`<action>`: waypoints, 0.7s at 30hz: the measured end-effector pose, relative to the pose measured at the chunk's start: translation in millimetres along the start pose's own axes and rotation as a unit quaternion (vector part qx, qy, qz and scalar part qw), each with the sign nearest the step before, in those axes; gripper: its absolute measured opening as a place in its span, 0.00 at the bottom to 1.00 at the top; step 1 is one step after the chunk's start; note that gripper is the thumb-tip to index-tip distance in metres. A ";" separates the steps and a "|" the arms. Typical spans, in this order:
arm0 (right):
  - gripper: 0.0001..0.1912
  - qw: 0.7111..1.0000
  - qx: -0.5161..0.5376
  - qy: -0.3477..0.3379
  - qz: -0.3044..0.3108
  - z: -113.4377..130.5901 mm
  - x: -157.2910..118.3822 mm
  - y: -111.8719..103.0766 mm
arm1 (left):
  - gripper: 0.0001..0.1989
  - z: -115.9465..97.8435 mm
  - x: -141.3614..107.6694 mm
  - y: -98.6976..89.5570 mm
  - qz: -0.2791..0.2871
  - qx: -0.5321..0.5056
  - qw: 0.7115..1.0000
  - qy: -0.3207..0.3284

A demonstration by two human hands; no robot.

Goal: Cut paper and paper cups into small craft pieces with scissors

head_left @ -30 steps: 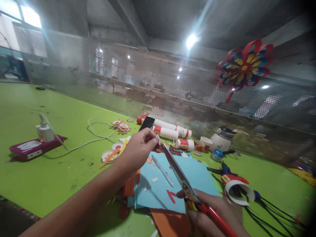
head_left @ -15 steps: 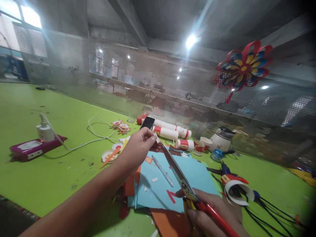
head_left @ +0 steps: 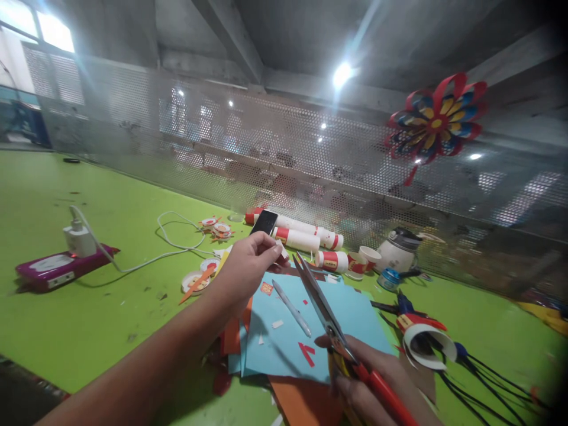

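Note:
My left hand [head_left: 255, 260] pinches a small white piece of paper [head_left: 281, 253] with a reddish edge. In my right hand [head_left: 368, 367] are scissors [head_left: 326, 313] with red and yellow handles, their blades slightly parted, tips just right of the paper and apart from it. Beneath both hands lie light blue sheets [head_left: 355, 313] over orange paper [head_left: 304, 399]. On the blue paper rest a pen [head_left: 291, 307], a red V-shaped scrap [head_left: 306, 354], a red-and-gold square [head_left: 267, 288] and small white scraps.
Behind are a phone [head_left: 265, 222], white-and-red paper tubes [head_left: 296, 238], paper cups [head_left: 370, 257], a blue jar [head_left: 390, 278] and a kettle [head_left: 398, 248]. A cup with cables [head_left: 428, 343] lies right; a purple power bank [head_left: 62, 269] sits left.
The scissors have moved slightly right, off the white paper, and their blades have parted. My left hand has barely moved.

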State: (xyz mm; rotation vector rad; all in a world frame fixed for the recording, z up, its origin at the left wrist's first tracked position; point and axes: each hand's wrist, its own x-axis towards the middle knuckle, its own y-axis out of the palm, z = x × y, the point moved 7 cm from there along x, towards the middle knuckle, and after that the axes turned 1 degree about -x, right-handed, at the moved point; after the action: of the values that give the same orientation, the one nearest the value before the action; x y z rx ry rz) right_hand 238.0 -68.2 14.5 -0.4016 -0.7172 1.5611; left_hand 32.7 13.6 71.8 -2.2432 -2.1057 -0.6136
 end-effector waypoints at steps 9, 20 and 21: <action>0.22 0.999 -0.011 0.038 -0.037 -21.3 -3.4 10.6 | 0.06 3.0 -0.9 4.6 0.012 0.007 1.000 0.017; 0.25 0.998 0.017 -0.050 0.029 32.5 -2.0 14.2 | 0.06 6.2 -5.6 11.9 0.005 -0.015 0.999 0.033; 0.25 0.998 0.019 -0.052 0.022 33.2 -2.1 13.0 | 0.07 6.2 -5.6 11.9 0.004 -0.015 0.999 0.035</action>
State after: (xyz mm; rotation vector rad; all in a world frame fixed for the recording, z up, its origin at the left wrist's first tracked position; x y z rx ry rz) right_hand 207.2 -77.1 30.3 -0.3114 -0.7626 1.6449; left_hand 45.7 8.7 67.6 -2.2112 -2.0670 -0.7174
